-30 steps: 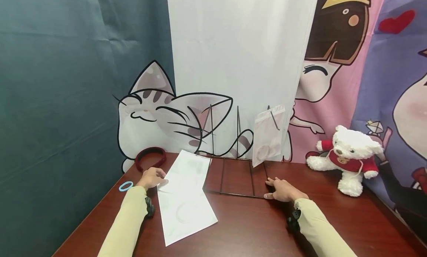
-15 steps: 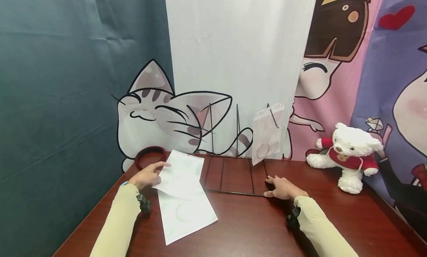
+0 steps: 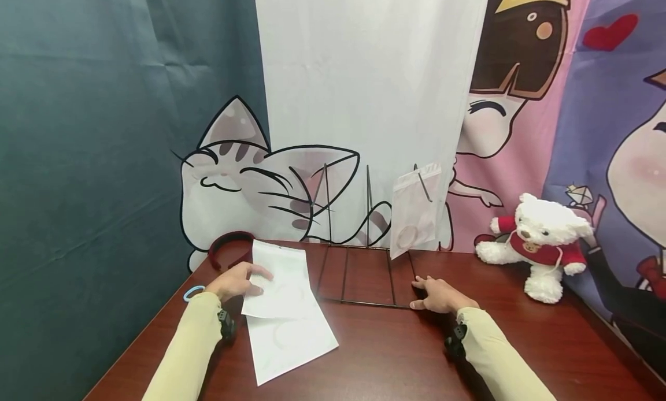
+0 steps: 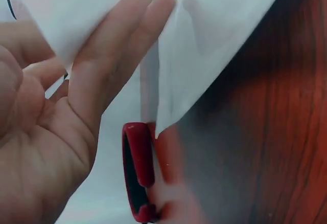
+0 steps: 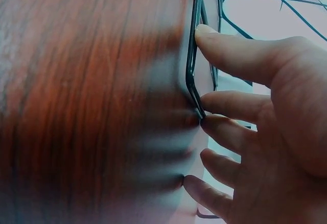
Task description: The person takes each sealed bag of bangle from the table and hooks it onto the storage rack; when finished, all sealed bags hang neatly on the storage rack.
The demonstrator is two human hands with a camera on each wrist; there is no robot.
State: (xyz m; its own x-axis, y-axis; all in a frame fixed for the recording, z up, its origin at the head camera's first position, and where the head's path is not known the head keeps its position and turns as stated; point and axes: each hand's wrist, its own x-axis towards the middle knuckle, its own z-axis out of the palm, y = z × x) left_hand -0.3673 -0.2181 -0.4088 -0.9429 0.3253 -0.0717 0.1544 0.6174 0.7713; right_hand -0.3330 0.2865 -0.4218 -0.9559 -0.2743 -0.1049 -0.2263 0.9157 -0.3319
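Observation:
My left hand [image 3: 236, 281] pinches the left edge of a flat white plastic bag [image 3: 283, 294]; in the left wrist view, its corner passes between the fingers. The held bag overlaps a second white bag [image 3: 291, 343] with a faint ring outline, lying on the table. A black wire rack [image 3: 343, 274] stands to the right, with upright prongs at its back. One resealable bag [image 3: 416, 207] hangs there from a hook, a ring shape showing in it. My right hand [image 3: 439, 296] rests spread at the rack's front right corner, thumb and fingertips touching the wire [image 5: 194, 55].
A dark red headband [image 3: 218, 253] lies beyond my left hand, and a light blue ring [image 3: 193, 293] lies left of it near the table's edge. A white teddy bear [image 3: 543, 245] in red sits at the back right. Printed curtains [image 3: 364, 71] close off the back.
My left hand has lifted the upper bag off its earlier spot, drawn it left, then brought it slightly right and nearer. The right hand has stayed on the rack.

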